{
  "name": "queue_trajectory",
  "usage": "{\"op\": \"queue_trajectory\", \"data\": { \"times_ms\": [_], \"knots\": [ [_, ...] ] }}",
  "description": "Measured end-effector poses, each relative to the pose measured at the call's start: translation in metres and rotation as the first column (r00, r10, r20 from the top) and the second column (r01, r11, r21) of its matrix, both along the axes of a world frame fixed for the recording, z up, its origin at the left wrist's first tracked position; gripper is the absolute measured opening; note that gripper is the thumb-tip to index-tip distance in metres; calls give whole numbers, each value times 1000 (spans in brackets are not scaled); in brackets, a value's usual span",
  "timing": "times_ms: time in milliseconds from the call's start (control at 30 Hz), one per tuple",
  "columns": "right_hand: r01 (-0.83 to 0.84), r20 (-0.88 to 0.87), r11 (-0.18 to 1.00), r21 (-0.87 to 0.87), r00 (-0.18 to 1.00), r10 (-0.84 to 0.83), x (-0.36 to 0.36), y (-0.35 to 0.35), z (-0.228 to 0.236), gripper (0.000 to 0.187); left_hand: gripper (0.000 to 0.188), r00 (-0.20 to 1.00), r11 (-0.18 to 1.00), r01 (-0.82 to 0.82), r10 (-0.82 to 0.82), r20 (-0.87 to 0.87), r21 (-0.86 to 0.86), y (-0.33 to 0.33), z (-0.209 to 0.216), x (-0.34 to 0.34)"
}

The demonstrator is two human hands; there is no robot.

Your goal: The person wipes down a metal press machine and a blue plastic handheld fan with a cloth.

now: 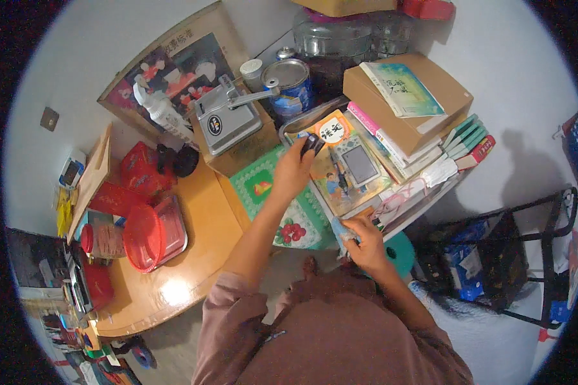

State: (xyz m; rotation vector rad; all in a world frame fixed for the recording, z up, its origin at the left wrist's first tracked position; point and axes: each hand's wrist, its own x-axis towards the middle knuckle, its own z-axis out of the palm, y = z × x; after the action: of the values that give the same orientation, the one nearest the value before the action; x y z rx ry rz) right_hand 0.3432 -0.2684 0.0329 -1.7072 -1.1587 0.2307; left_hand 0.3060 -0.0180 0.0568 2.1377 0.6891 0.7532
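Note:
My left hand (pixel 293 172) reaches over the left side of a shallow tray (pixel 401 226) of books. Its fingers are closed around a small black object (pixel 311 146) whose kind I cannot make out. Below that object lies an orange and yellow illustrated book (pixel 340 192), and a grey rectangular panel (pixel 361 163) shows on it. At the tray's near edge, my right hand (pixel 365 242) is closed on a light blue cloth (pixel 341 230). Pink-framed glasses (pixel 399 196) lie in the tray beyond the right hand.
A cardboard box (pixel 456 99) with a green book (pixel 401 90) on top rests on stacked books. A metal press-like device (pixel 228 122) sits on another box; a blue can (pixel 289 86) stands behind. Red baskets (pixel 142 239) are on the wooden table (pixel 205 212). A black rack (pixel 549 256) stands right.

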Motion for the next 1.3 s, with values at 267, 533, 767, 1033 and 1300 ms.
{"op": "queue_trajectory", "data": {
  "times_ms": [267, 533, 767, 1033, 1300],
  "knots": [
    [-54, 17, 999, 1, 998, 54, 1, -3, 0, 44, 36, 961, 935, 136, -43, -274, 329, 31, 2, 77],
    [-31, 30, 999, -40, 999, 33, 1, -4, 5, 44, 39, 901, 830, 248, -8, -435, 500, 53, -23, 113],
    [-21, 27, 1000, -6, 999, 21, 2, -3, 1, 45, 36, 912, 845, 207, 15, -409, 494, 58, -7, 104],
    [-30, 11, 999, -35, 999, 31, 2, 0, 3, 46, 33, 748, 820, 312, 99, -657, 479, 81, 2, 55],
    [-45, 0, 998, -36, 999, 45, 2, -1, 2, 44, 39, 760, 821, 266, 143, -634, 505, 81, -11, 48]
  ]
}}
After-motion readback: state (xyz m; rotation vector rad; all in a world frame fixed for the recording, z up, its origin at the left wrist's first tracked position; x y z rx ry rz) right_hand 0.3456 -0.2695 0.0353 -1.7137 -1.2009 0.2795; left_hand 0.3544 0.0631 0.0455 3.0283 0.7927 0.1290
